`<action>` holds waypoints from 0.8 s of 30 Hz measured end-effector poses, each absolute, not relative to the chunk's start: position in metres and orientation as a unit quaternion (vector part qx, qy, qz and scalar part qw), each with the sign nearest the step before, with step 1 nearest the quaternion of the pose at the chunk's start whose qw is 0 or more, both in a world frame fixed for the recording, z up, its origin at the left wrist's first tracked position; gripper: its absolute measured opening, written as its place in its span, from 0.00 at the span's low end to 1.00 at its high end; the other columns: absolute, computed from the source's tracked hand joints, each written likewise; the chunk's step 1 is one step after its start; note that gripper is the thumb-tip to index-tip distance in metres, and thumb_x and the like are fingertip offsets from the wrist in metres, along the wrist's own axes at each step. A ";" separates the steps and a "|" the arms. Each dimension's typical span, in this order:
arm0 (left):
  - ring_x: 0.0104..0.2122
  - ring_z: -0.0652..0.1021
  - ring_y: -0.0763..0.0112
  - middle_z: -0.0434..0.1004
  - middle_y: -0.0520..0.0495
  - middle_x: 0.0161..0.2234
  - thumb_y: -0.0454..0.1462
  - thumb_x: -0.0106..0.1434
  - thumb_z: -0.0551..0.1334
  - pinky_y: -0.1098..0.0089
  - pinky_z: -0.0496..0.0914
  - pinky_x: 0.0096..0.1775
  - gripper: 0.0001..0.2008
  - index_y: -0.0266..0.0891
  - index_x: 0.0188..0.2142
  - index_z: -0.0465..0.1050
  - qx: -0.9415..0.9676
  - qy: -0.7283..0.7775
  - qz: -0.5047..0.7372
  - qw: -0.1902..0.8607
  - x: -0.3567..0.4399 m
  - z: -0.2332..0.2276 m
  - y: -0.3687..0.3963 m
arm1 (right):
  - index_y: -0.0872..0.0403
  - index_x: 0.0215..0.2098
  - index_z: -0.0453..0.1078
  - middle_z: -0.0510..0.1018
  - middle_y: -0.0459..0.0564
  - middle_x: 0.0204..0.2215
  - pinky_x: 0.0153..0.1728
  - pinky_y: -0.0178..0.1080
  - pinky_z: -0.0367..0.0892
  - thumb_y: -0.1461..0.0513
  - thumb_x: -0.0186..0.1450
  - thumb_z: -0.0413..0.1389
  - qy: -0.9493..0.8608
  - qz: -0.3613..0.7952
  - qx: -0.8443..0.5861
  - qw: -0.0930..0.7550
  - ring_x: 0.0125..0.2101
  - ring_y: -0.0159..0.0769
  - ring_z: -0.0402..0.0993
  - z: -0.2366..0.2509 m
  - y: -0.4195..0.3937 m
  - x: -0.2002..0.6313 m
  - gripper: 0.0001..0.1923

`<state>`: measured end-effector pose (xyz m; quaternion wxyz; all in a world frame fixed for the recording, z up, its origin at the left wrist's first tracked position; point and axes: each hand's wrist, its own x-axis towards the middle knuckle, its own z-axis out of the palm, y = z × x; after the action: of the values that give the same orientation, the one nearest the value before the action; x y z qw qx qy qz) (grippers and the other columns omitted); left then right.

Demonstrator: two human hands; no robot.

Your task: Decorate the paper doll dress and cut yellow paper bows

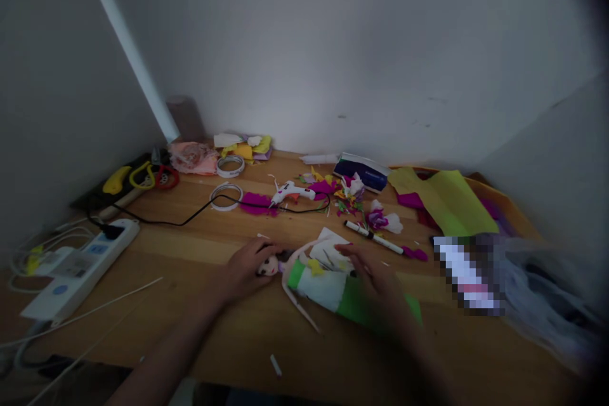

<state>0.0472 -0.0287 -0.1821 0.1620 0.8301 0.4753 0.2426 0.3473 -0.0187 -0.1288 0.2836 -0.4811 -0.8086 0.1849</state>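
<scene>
On the desk (228,349) lies a doll (269,266) in a green-and-white wrap (321,287); the left hand (247,269) curls round its head, the half-bent right hand (378,279) is over its wrap, grip unclear. Arranging seems underway; next calls for steadiness.

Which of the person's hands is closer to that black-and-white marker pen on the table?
The right. The right hand is just on the near side of the marker pen; the left hand is farther away, off to its left, at the doll's head.

I see a dim feed, the right hand (373,274) blurred, a pixelated patch (469,279) to its right, the right-side corners dark.
</scene>
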 end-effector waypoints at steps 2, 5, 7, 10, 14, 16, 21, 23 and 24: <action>0.51 0.72 0.61 0.69 0.42 0.51 0.31 0.57 0.60 0.62 0.69 0.49 0.22 0.44 0.52 0.67 0.837 0.464 0.247 0.150 0.042 -0.178 -0.030 | 0.51 0.50 0.67 0.80 0.52 0.44 0.43 0.42 0.73 0.59 0.71 0.41 -0.781 0.178 -0.517 0.302 0.44 0.41 0.77 -0.126 -0.013 0.376 0.16; 0.50 0.72 0.60 0.71 0.41 0.51 0.34 0.59 0.58 0.61 0.69 0.50 0.19 0.45 0.51 0.69 0.839 0.463 0.258 0.124 0.027 -0.168 -0.042 | 0.52 0.49 0.67 0.81 0.54 0.43 0.43 0.46 0.72 0.58 0.71 0.42 -0.749 0.161 -0.562 0.312 0.44 0.44 0.77 -0.128 -0.008 0.419 0.16; 0.48 0.74 0.59 0.73 0.41 0.49 0.36 0.60 0.57 0.60 0.71 0.48 0.17 0.45 0.50 0.70 0.831 0.478 0.265 0.103 0.012 -0.162 -0.058 | 0.52 0.46 0.69 0.81 0.55 0.41 0.41 0.48 0.73 0.57 0.69 0.45 -0.747 0.157 -0.573 0.299 0.42 0.46 0.78 -0.135 -0.009 0.438 0.14; 0.45 0.77 0.60 0.75 0.44 0.46 0.37 0.60 0.58 0.65 0.74 0.44 0.16 0.48 0.48 0.72 0.820 0.501 0.264 0.087 -0.013 -0.156 -0.090 | 0.51 0.41 0.73 0.82 0.53 0.38 0.38 0.46 0.73 0.56 0.66 0.52 -0.770 0.168 -0.558 0.261 0.38 0.46 0.79 -0.152 -0.019 0.444 0.11; 0.42 0.79 0.65 0.76 0.48 0.47 0.37 0.57 0.60 0.71 0.75 0.42 0.17 0.51 0.47 0.71 0.797 0.558 0.219 0.078 -0.039 -0.146 -0.123 | 0.50 0.42 0.74 0.80 0.52 0.41 0.45 0.46 0.71 0.59 0.63 0.56 -0.807 0.178 -0.518 0.221 0.43 0.44 0.75 -0.180 -0.031 0.420 0.10; 0.41 0.79 0.66 0.76 0.50 0.46 0.39 0.59 0.60 0.71 0.75 0.42 0.15 0.50 0.46 0.71 0.782 0.577 0.212 0.100 -0.045 -0.137 -0.128 | 0.52 0.43 0.73 0.79 0.55 0.41 0.45 0.47 0.69 0.60 0.63 0.54 -0.812 0.167 -0.519 0.208 0.44 0.45 0.73 -0.189 -0.031 0.407 0.11; 0.43 0.78 0.65 0.77 0.46 0.45 0.38 0.60 0.59 0.72 0.74 0.43 0.12 0.45 0.45 0.72 0.779 0.571 0.240 0.093 -0.048 -0.120 -0.120 | 0.55 0.41 0.73 0.77 0.56 0.39 0.41 0.45 0.70 0.65 0.65 0.50 -0.824 0.144 -0.523 0.165 0.40 0.44 0.73 -0.190 -0.017 0.395 0.11; 0.43 0.78 0.63 0.77 0.46 0.45 0.39 0.60 0.60 0.70 0.74 0.43 0.12 0.45 0.44 0.73 0.776 0.570 0.260 0.075 -0.047 -0.120 -0.117 | 0.53 0.40 0.74 0.77 0.54 0.40 0.41 0.44 0.69 0.64 0.65 0.52 -0.832 0.140 -0.517 0.143 0.40 0.42 0.73 -0.186 -0.011 0.394 0.09; 0.43 0.78 0.62 0.77 0.46 0.45 0.39 0.59 0.60 0.69 0.74 0.44 0.12 0.45 0.43 0.73 0.772 0.573 0.268 0.069 -0.045 -0.120 -0.116 | 0.53 0.40 0.74 0.77 0.54 0.40 0.42 0.44 0.69 0.63 0.64 0.55 -0.836 0.137 -0.515 0.131 0.40 0.42 0.73 -0.184 -0.009 0.394 0.08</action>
<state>-0.0454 -0.1162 -0.1197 0.0695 0.7716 0.5726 0.2681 0.3936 -0.0090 -0.1841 0.1311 -0.5154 -0.8357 0.1370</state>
